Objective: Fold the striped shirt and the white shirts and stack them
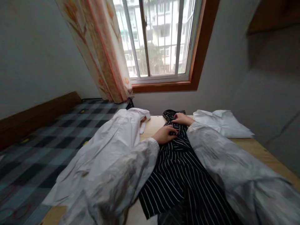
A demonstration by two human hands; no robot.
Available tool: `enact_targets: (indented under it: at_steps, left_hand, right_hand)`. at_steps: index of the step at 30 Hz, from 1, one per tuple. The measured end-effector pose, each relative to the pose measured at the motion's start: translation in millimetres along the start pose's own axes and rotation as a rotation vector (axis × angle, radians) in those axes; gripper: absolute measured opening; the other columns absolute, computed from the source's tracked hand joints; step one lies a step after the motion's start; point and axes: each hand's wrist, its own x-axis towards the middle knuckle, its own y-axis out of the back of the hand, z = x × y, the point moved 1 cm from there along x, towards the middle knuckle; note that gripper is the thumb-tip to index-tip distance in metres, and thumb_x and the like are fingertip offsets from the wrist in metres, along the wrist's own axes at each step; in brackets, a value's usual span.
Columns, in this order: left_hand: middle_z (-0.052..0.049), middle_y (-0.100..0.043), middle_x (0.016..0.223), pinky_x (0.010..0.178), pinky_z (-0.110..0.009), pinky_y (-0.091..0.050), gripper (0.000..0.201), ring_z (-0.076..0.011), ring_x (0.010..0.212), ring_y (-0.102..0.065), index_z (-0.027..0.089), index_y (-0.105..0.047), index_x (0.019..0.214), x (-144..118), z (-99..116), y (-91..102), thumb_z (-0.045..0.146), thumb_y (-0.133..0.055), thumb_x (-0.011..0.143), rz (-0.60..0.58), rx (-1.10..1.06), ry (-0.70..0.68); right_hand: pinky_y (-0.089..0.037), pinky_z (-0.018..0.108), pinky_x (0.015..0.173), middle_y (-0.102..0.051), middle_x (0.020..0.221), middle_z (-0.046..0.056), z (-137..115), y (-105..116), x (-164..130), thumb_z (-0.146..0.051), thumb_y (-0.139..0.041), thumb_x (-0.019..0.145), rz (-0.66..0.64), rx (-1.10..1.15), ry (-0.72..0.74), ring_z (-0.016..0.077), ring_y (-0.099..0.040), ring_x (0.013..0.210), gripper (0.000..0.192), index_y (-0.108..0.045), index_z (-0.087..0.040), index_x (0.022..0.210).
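on the wooden desk [257,150] by the window, keep your left hand [164,135] flat and your right hand [182,119] pinching the striped shirt [180,168] collar, smoothing evenly.

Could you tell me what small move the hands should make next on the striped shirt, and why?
Probably smooth the collar flat: both the left hand and right hand rest on the bunched far end of the striped shirt, which lies lengthwise on the table.

Pale wooden table [257,150], carrying a black striped shirt [178,175] lengthwise down the middle; a white garment [105,147] spread along its left side; a folded white garment [222,123] at far right.
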Motion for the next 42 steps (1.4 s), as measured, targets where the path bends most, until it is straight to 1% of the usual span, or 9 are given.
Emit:
enact_targets:
  at_steps: [5, 12, 19, 22, 26, 32, 36, 39, 42]
  left_hand:
    - [-0.011, -0.077, 0.120, 0.108, -0.046, -0.060, 0.016, -0.0294, 0.113, -0.073, 0.020, -0.082, 0.109, -17, 10, 4.3, 0.029, -0.080, 0.096, 0.059, 0.079, 0.080]
    - [-0.019, -0.071, 0.134, 0.115, -0.057, -0.056, 0.077, -0.0402, 0.128, -0.067, 0.019, -0.069, 0.130, -64, 10, -12.8, 0.076, -0.087, 0.082, 0.221, 0.253, 0.364]
    - [-0.022, -0.075, 0.129, 0.101, -0.053, -0.060, 0.088, -0.0422, 0.120, -0.072, 0.018, -0.068, 0.121, -101, -1, 6.5, 0.091, -0.081, 0.074, 0.061, 0.330, 0.588]
    - [-0.020, -0.078, 0.128, 0.094, -0.049, -0.060, 0.072, -0.0406, 0.117, -0.075, 0.020, -0.070, 0.120, -109, -3, 16.0, 0.075, -0.087, 0.078, -0.061, 0.355, 0.615]
    - [-0.010, -0.083, 0.114, 0.090, -0.042, -0.059, 0.022, -0.0331, 0.110, -0.078, 0.024, -0.076, 0.108, -108, -7, 28.3, 0.036, -0.078, 0.090, -0.220, 0.370, 0.544]
    - [-0.015, -0.077, 0.123, 0.098, -0.045, -0.059, 0.016, -0.0316, 0.114, -0.075, 0.019, -0.073, 0.112, -89, -6, 45.6, 0.019, -0.064, 0.099, 0.033, 0.626, 0.490]
    - [-0.018, -0.073, 0.139, 0.115, -0.051, -0.056, 0.038, -0.0341, 0.130, -0.070, 0.018, -0.068, 0.134, -78, 11, 24.8, 0.042, -0.067, 0.104, 0.135, 0.564, 0.321]
    - [-0.018, -0.063, 0.161, 0.135, -0.060, -0.038, 0.071, -0.0376, 0.152, -0.057, 0.019, -0.061, 0.150, -77, 29, -9.0, 0.068, -0.070, 0.100, 0.080, 0.472, 0.146]
    - [-0.020, -0.053, 0.173, 0.138, -0.070, -0.027, 0.105, -0.0442, 0.161, -0.048, 0.019, -0.055, 0.160, -81, 39, -42.7, 0.090, -0.073, 0.085, -0.021, 0.392, 0.151]
  right_hand:
    - [-0.047, 0.026, 0.072, -0.078, 0.081, 0.006, -10, 0, -1, -0.022, -0.085, 0.080, 0.000, 0.044, 0.005, 0.0213, -0.069, 0.081, 0.009, -0.078, -0.017, 0.081]
    - [-0.046, 0.027, 0.067, -0.074, 0.077, 0.004, 26, 17, 8, -0.027, -0.077, 0.087, 0.213, 0.294, -0.064, 0.0186, -0.066, 0.073, 0.011, -0.073, -0.017, 0.083]
    - [-0.050, 0.025, 0.065, -0.075, 0.086, 0.005, 53, 39, 14, -0.029, -0.079, 0.088, 0.453, 0.574, -0.176, 0.0176, -0.067, 0.074, 0.014, -0.069, -0.019, 0.090]
    - [-0.048, 0.025, 0.063, -0.072, 0.081, 0.004, 64, 47, 14, -0.028, -0.079, 0.086, 0.544, 0.641, -0.226, 0.0170, -0.064, 0.073, 0.015, -0.067, -0.019, 0.083]
    - [-0.046, 0.024, 0.060, -0.067, 0.076, 0.003, 79, 54, 12, -0.025, -0.079, 0.085, 0.636, 0.695, -0.287, 0.0163, -0.060, 0.071, 0.018, -0.064, -0.020, 0.076]
    - [-0.048, 0.026, 0.056, -0.066, 0.074, 0.002, 86, 56, 9, -0.020, -0.079, 0.082, 0.683, 0.765, -0.346, 0.0167, -0.060, 0.067, 0.018, -0.062, -0.021, 0.077]
    - [-0.047, 0.025, 0.055, -0.065, 0.073, 0.002, 88, 54, 7, -0.019, -0.080, 0.082, 0.690, 0.776, -0.373, 0.0162, -0.060, 0.066, 0.020, -0.061, -0.021, 0.078]
    - [-0.045, 0.024, 0.054, -0.065, 0.073, 0.001, 91, 51, 7, -0.020, -0.081, 0.081, 0.678, 0.773, -0.388, 0.0162, -0.060, 0.067, 0.020, -0.061, -0.021, 0.078]
    - [-0.045, 0.023, 0.053, -0.063, 0.073, 0.000, 93, 49, 7, -0.022, -0.081, 0.081, 0.675, 0.767, -0.401, 0.0160, -0.059, 0.068, 0.019, -0.062, -0.021, 0.079]
